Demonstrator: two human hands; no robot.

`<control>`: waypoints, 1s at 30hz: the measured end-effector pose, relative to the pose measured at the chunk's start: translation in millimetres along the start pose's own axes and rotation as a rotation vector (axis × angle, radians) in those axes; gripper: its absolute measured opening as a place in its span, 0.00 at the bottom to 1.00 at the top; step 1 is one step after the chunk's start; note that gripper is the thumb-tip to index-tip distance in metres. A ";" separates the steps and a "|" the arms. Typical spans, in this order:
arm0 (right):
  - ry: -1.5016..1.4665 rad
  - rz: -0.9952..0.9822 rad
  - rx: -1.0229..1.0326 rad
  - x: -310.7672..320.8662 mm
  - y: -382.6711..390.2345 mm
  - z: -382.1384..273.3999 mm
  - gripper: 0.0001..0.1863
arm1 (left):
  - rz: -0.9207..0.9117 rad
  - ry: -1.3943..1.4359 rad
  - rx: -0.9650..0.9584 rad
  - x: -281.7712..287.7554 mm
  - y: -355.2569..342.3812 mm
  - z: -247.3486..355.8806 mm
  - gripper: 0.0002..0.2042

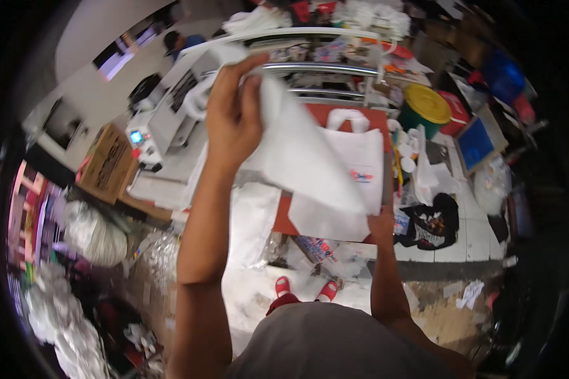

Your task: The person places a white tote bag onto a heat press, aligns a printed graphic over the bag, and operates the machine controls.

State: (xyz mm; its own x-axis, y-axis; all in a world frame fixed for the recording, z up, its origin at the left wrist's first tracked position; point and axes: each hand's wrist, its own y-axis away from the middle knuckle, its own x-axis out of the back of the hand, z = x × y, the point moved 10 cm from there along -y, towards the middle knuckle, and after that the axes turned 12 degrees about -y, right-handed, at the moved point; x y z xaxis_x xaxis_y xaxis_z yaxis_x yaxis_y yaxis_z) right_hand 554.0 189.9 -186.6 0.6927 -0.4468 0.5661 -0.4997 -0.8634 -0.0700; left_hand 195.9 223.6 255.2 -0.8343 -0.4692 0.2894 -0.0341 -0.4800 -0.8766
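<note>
My left hand [237,110] is raised over the work table, its fingers closed on the upper end of a white cloth bag [310,155]. The bag hangs slantwise from it toward the right, blurred by motion. Under it, a flat white bag with a loop handle and coloured print [370,148] lies on a reddish-brown board [284,215]. My right hand [380,227] is low at the board's right edge, touching or beside the bags' lower right corner. Its fingers are too small and blurred to make out.
Beyond the board run metal rails [322,68]. A machine with a lit screen [148,139] and a cardboard box [107,161] stand at the left. Rightward are a green tub with a yellow lid [427,104], a black printed cloth [433,224] and a blue-faced frame [477,145].
</note>
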 end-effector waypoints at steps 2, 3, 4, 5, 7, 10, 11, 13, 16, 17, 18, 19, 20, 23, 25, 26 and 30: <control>-0.054 0.017 -0.123 -8.5 -19.4 28.3 0.33 | 0.061 0.084 0.058 4.5 -0.5 2.7 0.12; -0.087 -0.010 -0.155 -15.0 -28.4 44.7 0.33 | 0.039 0.088 0.128 -0.8 9.8 -0.1 0.12; -0.140 -0.011 -0.142 -19.0 -37.9 59.2 0.33 | 0.040 -0.046 0.102 -3.6 20.2 4.2 0.11; -0.192 0.004 -0.136 -23.6 -47.6 74.6 0.36 | 0.087 0.013 0.004 -10.7 27.3 12.8 0.11; -0.230 -0.180 -0.090 -58.8 -64.0 92.7 0.38 | 0.037 0.041 0.083 -34.1 55.5 3.6 0.11; -0.506 -0.238 -0.092 -72.8 -79.6 96.5 0.37 | 0.051 0.058 0.140 -63.2 75.1 -19.5 0.10; -0.622 -0.236 -0.111 -71.0 -80.2 90.3 0.36 | 0.028 0.041 0.160 -77.1 76.4 -28.7 0.10; -0.827 -0.286 -0.132 -64.8 -71.9 64.4 0.35 | 0.008 0.147 0.257 -98.6 79.0 -51.2 0.10; -0.944 -0.376 -0.157 -52.3 -44.8 13.9 0.35 | -0.004 0.091 0.249 -120.1 72.3 -53.0 0.10; -0.981 -0.432 -0.216 -51.8 -33.0 1.9 0.33 | -0.002 0.095 0.246 -121.0 66.5 -52.0 0.10; -1.029 -0.482 -0.256 -43.1 -23.5 -7.9 0.32 | -0.033 0.114 0.272 -128.3 59.4 -48.4 0.10; -0.951 -0.419 -0.339 -36.3 -25.0 -9.0 0.31 | -0.076 0.151 0.293 -140.2 50.3 -38.9 0.09; -0.968 -0.358 -0.338 -23.2 -28.3 -16.5 0.29 | 0.011 0.189 0.223 -133.9 32.2 -24.8 0.09; -1.101 -0.273 -0.304 41.6 -33.6 -38.8 0.24 | 0.000 0.218 0.150 -105.2 7.4 -2.9 0.12; -1.116 -0.305 -0.292 99.9 -22.0 -49.7 0.22 | 0.160 0.219 0.010 -58.2 0.0 4.2 0.14; -1.093 -0.396 -0.161 133.3 -11.8 -65.4 0.22 | 0.154 0.168 -0.002 -41.1 5.9 -2.4 0.15; -0.929 -0.124 -0.086 273.9 60.2 -48.8 0.19 | 0.044 0.112 0.255 -42.3 95.0 -76.5 0.16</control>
State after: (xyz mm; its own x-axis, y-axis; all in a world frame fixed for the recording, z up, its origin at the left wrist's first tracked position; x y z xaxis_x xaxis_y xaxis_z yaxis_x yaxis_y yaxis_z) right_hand 688.2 27.0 4.4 0.8624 -0.3929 -0.3192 -0.4055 -0.9136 0.0290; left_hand 185.8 254.6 130.3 -0.8879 -0.4159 0.1965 0.1312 -0.6385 -0.7584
